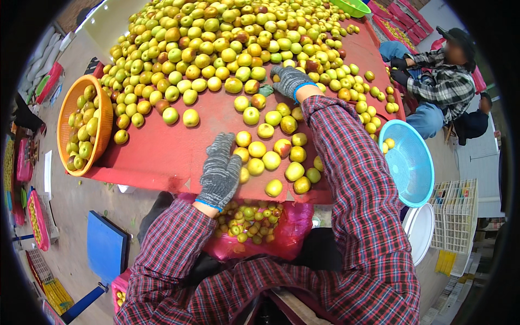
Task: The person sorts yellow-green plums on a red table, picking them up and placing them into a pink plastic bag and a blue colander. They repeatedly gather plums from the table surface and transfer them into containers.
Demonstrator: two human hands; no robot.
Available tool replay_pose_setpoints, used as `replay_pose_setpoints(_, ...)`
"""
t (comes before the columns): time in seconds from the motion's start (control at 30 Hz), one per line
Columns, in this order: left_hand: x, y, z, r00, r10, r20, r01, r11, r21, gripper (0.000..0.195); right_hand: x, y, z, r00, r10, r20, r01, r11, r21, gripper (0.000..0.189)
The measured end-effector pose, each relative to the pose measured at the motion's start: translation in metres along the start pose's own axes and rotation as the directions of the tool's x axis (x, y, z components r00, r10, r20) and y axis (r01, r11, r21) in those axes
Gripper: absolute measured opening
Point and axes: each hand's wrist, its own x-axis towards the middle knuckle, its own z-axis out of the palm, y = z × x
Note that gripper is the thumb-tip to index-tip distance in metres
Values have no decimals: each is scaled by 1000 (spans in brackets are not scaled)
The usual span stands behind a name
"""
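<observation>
My left hand (220, 170), in a grey knit glove with a blue cuff, lies palm down near the front edge of the red-covered table (158, 150). Its thumb side rests beside a loose group of yellow-green jujubes (256, 149). Farther out, my right hand (290, 82), gloved alike, reaches to the near edge of a large jujube heap (211, 44). Its fingers bend around a brownish jujube (276, 78); whether they grip it is unclear. Next to these fingertips is a green leaf (266, 90). Below the table edge, a pink plastic-lined container (294, 227) holds more jujubes.
An orange basket (106, 118) of jujubes stands at the table's left corner. On the right hangs a blue basket (408, 166) with a few fruits, above a white bucket (420, 233). A seated co-worker (440, 81) is beyond. A blue platform scale (106, 245) sits lower left.
</observation>
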Motion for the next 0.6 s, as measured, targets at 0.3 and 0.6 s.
replay_pose_setpoints(0.3,8,17,-21,991,12,-134,-36,984,-176,32,-47,5,12,966,-258,-8,258,964,62,27)
replay_pose_setpoints(0.6,42,11,-86,944,161,-287,46,798,601,49,-106,-11,27,941,-310,-138,321,944,73,35)
